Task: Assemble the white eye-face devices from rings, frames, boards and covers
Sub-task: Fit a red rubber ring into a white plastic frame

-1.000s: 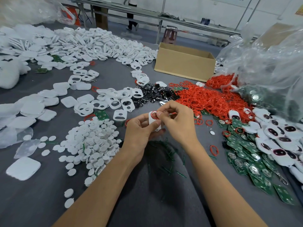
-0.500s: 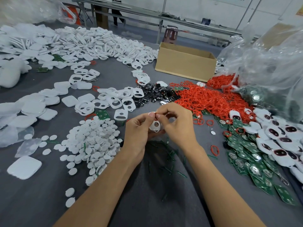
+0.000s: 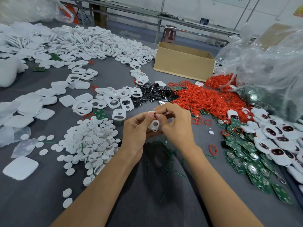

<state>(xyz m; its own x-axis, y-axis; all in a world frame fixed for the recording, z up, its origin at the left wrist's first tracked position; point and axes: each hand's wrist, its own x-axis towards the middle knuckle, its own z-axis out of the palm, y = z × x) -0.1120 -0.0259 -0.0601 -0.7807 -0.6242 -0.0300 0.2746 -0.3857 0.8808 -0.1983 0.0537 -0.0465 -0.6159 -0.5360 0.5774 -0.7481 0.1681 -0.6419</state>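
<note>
- White frame (image 3: 154, 125): I log one piece with two cut-outs, held upright above the table. My left hand (image 3: 136, 130) grips it and my right hand (image 3: 177, 125) pinches its top edge.
- Loose frames (image 3: 118, 98): white, overlapping, on the table just beyond the hands.
- Red rings (image 3: 205, 99): a tangled heap right of centre, with a few strays nearer me.
- Green boards (image 3: 242, 154): an overlapping spread at my right.
- Covers (image 3: 41, 104): plain white rounded squares, at my left.
- Finished devices (image 3: 278, 138): white with dark eye windows, far right, partly over the boards.

hands (image 3: 157, 125) pinching white frame (image 3: 154, 125), grey table (image 3: 32, 202)
</note>
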